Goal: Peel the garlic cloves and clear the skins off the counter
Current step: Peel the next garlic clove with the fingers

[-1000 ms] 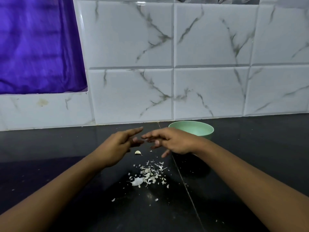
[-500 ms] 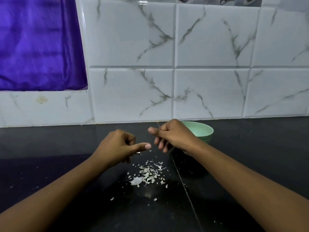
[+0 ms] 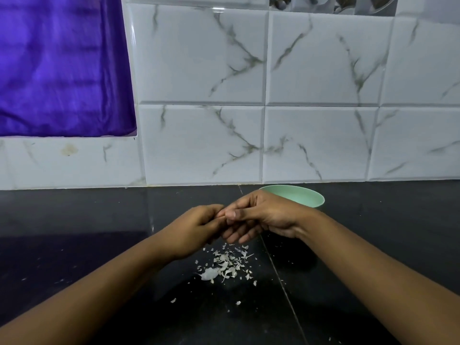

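Far left, at about 10 o'clock from the hands, a purple cloth (image 3: pixel 62 70) is hung against the tiled wall (nothing to do with the job). Over the black counter (image 3: pixel 74 220) the left hand (image 3: pixel 196 231) is held with its fingers curled in, fingertips pressed against those of the right hand (image 3: pixel 265 216). At 6 o'clock from where they meet, the garlic skins (image 3: pixel 225 265) are scattered in a loose pile, with a few stray flakes flung out toward 7 and 5 o'clock. The right hand is curled too, thumb laid across the top. A clove is probably being pinched between the two, but none can be seen, so what's gripped can't be told. At 1 o'clock from the right hand, partly hidden behind it, a green bowl (image 3: pixel 306 196) is parked near the wall, contents not visible. Peeling looks to be the step in hand. Next, the last skin would need to be picked off and the flakes swept together gently, since they're easily scattered.
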A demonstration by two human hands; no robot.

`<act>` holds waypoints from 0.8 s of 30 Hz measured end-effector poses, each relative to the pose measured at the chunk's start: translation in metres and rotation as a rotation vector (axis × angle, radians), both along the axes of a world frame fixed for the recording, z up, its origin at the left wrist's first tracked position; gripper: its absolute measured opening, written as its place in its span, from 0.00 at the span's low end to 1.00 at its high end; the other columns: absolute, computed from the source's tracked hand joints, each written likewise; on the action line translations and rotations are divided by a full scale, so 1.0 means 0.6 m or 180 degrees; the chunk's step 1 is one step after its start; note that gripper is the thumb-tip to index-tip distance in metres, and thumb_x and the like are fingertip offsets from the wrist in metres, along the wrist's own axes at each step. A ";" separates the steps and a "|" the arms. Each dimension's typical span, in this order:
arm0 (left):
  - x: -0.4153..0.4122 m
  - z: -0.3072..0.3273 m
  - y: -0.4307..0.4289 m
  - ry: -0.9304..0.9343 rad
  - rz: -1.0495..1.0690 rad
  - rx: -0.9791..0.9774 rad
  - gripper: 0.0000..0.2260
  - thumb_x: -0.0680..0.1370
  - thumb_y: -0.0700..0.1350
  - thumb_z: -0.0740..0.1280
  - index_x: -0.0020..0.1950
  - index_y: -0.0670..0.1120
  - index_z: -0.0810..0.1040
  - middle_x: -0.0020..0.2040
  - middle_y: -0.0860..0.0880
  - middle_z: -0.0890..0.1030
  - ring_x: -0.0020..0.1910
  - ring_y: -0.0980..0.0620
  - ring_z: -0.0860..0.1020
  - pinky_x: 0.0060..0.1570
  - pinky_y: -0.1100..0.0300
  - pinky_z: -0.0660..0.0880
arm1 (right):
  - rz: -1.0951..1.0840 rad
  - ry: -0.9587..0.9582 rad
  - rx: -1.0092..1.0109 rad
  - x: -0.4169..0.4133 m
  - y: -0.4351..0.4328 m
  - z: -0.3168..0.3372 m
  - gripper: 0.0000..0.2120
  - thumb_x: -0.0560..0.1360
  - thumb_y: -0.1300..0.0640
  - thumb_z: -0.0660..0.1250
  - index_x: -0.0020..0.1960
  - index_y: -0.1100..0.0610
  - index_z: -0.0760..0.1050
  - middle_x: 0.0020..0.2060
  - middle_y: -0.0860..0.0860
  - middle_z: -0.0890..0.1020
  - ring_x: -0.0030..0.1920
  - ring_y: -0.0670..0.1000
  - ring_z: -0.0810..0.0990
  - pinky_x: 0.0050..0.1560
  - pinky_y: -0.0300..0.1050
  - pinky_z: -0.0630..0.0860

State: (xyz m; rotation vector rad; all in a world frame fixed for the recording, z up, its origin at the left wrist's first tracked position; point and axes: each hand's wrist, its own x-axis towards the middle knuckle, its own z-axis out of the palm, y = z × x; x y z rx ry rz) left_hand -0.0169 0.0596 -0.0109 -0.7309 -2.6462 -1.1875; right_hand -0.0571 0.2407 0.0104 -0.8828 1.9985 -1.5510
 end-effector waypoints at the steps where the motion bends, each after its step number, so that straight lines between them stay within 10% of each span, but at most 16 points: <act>1: 0.000 0.001 -0.005 -0.0177 -0.0052 0.0188 0.05 0.81 0.41 0.61 0.44 0.45 0.70 0.31 0.53 0.73 0.27 0.59 0.70 0.27 0.65 0.68 | -0.0084 -0.0085 -0.0132 -0.002 0.001 0.003 0.15 0.69 0.51 0.68 0.51 0.59 0.80 0.40 0.58 0.84 0.38 0.51 0.85 0.39 0.41 0.81; 5: -0.001 0.005 -0.015 -0.0550 -0.0064 0.0887 0.15 0.74 0.42 0.69 0.59 0.48 0.71 0.45 0.45 0.78 0.38 0.52 0.80 0.32 0.59 0.77 | -0.0717 -0.0540 -0.0668 -0.017 0.024 0.019 0.22 0.76 0.43 0.59 0.49 0.61 0.79 0.42 0.57 0.85 0.41 0.51 0.85 0.40 0.44 0.81; 10: 0.002 0.002 0.010 -0.0112 0.0743 0.0048 0.25 0.71 0.66 0.61 0.39 0.43 0.77 0.30 0.47 0.82 0.27 0.51 0.80 0.31 0.60 0.75 | -0.0291 -0.0524 -0.0049 -0.008 0.005 0.013 0.36 0.77 0.33 0.44 0.51 0.58 0.80 0.43 0.56 0.84 0.46 0.54 0.84 0.43 0.47 0.81; 16: 0.003 0.002 0.013 0.0201 0.0471 -0.0209 0.21 0.80 0.52 0.60 0.29 0.46 0.74 0.24 0.52 0.75 0.20 0.61 0.70 0.26 0.70 0.66 | 0.0124 -0.0677 -0.0163 0.000 0.005 0.018 0.37 0.75 0.32 0.45 0.53 0.60 0.80 0.43 0.56 0.84 0.48 0.54 0.84 0.46 0.50 0.81; 20: 0.014 -0.002 0.013 -0.0556 -0.0480 0.0194 0.16 0.80 0.52 0.57 0.39 0.44 0.74 0.28 0.52 0.76 0.23 0.57 0.70 0.27 0.65 0.68 | 0.0384 -0.0828 -0.0111 -0.004 0.021 0.024 0.37 0.72 0.32 0.47 0.52 0.58 0.82 0.41 0.59 0.85 0.43 0.55 0.85 0.44 0.48 0.81; 24: 0.017 -0.003 0.000 -0.1169 -0.1066 0.0657 0.11 0.82 0.36 0.55 0.62 0.44 0.70 0.52 0.45 0.82 0.41 0.48 0.82 0.37 0.60 0.77 | -0.0193 -0.0329 -0.0164 -0.012 0.030 0.027 0.34 0.73 0.33 0.49 0.49 0.57 0.83 0.36 0.56 0.85 0.32 0.50 0.83 0.36 0.40 0.79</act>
